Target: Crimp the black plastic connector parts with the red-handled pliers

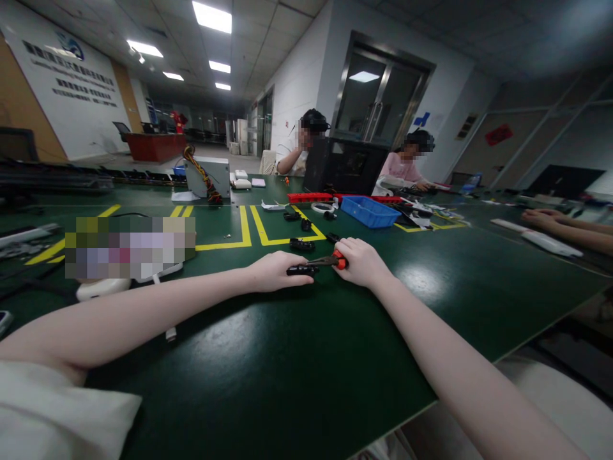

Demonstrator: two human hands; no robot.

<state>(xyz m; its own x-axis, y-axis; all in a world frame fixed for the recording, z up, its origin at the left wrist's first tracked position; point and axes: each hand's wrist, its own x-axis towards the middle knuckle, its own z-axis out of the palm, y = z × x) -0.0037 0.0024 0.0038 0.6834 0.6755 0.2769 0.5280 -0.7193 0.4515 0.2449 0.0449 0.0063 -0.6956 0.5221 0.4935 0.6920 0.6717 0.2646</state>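
Observation:
My right hand (pixel 360 263) is closed round the red handles of a pair of pliers (pixel 325 260). The jaws point left and reach the top of a small black plastic part (pixel 301 271); whether they grip it I cannot tell. That part is pinched in my left hand (pixel 274 271), low over the green table (pixel 287 358). Just beyond my hands lies another black part (pixel 302 244), and further off are several similar small black pieces (pixel 291 216) inside a yellow tape outline.
A blue plastic tray (pixel 368 212) stands beyond my right hand, beside a heap of cables (pixel 421 214). Behind it is a black computer case (pixel 345 166). A power supply (pixel 208 177) stands back left. Two people sit across the table; another person's hands (pixel 546 217) rest at right.

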